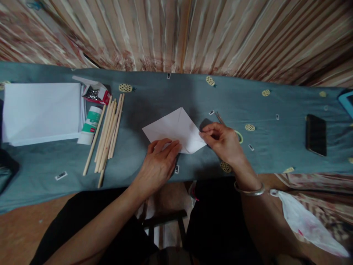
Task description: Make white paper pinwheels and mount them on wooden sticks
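1. Middle of the tabletop (154,92), and here it is: the folded white paper (173,127), right in front of the person, with a hand touching its near edge and another at its right end.
2. Look at the lie of it: the long axis runs roughly left to right, the right end dipping a little closer to the body, one corner pointing away.
3. Right hand (224,143) out at that right corner, thumb and fingers drawn together, pinching the tip.
4. Left hand (160,162) coming from the near side, fingers loosely extended and slightly bent, resting on top; no grip to be seen there.
5. So who's nearer? Both touch, but the left sits closer to the paper's middle. The key line, I'd judge, runs from those resting fingertips to the pinched corner.
6. Just beside the right hand, a green-handled tool (240,137), partly hidden; over left, well apart, the glue stick (91,123) and wooden sticks (106,136).
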{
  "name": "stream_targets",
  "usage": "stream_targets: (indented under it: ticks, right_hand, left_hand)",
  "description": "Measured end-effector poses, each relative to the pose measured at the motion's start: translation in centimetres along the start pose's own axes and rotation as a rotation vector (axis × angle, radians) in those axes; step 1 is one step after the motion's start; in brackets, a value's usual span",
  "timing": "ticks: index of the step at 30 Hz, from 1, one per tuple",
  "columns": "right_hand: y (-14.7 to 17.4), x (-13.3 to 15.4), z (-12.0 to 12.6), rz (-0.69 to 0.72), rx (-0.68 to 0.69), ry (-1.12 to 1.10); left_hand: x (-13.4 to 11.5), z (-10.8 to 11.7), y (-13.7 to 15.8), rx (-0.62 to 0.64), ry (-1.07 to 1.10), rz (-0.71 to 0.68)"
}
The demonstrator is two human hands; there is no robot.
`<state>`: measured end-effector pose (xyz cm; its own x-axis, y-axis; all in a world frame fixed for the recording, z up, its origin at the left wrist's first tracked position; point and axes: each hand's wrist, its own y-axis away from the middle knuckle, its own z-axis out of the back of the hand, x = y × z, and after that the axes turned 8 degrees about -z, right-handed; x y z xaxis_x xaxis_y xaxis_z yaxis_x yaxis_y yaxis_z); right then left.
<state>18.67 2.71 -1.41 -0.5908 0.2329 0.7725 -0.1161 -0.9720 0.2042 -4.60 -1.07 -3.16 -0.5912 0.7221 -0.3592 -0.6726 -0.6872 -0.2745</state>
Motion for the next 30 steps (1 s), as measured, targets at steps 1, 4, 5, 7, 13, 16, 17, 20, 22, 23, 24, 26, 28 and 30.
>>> stream_targets:
  ticks: [1,4,5,7,13,16,17,20,22,23,24,26,28,30]
  right_hand:
    - [-0.1,-0.2,0.2,0.006,0.040,-0.047]
    - [-0.6,-0.5,0.8,0.052,0.170,-0.112]
    - [-0.7,-0.5,1.1,0.072,0.203,-0.132]
    - [-0.9,-0.5,1.4,0.096,0.252,-0.180]
    - [-1.1,-0.4,1.9,0.087,0.297,-0.152]
    - [-1.3,-0.4,1.9,0.078,0.316,-0.136]
    - [-1.4,-0.4,1.9,0.079,0.321,-0.144]
    - [-1.9,-0.3,1.6,0.082,0.322,-0.179]
    - [-2.1,-0.2,1.4,0.083,0.308,-0.174]
    - [-2.3,-0.2,1.2,0.092,0.296,-0.160]
    - [-2.3,-0.1,1.1,0.112,0.284,-0.136]
    - [-2.5,0.1,0.8,0.190,0.252,-0.071]
    - [-2.5,0.3,0.6,0.274,0.219,0.012]
    - [-2.5,0.6,0.3,0.321,0.210,0.098]
  left_hand:
    - [0.0,0.0,0.0,-0.002,0.002,0.001]
    - [0.0,0.0,0.0,0.000,0.005,0.003]
    - [0.0,0.0,0.0,-0.001,0.006,0.004]
    - [0.0,0.0,0.0,-0.003,0.009,0.007]
    - [0.1,0.0,0.0,0.002,0.020,0.005]
    - [0.1,0.0,-0.1,0.001,0.027,0.003]
    - [0.2,0.0,-0.1,0.001,0.026,0.002]
    - [0.2,0.0,-0.1,-0.002,0.021,0.001]
    - [0.2,0.0,-0.1,0.003,0.025,0.005]
    - [0.2,0.0,-0.1,0.006,0.028,0.007]
    - [0.2,0.0,-0.1,0.009,0.030,0.007]
    - [0.2,0.0,0.0,0.010,0.030,0.006]
    - [0.2,0.1,0.0,0.007,0.024,0.002]
    - [0.1,0.1,-0.1,0.009,0.019,-0.004]
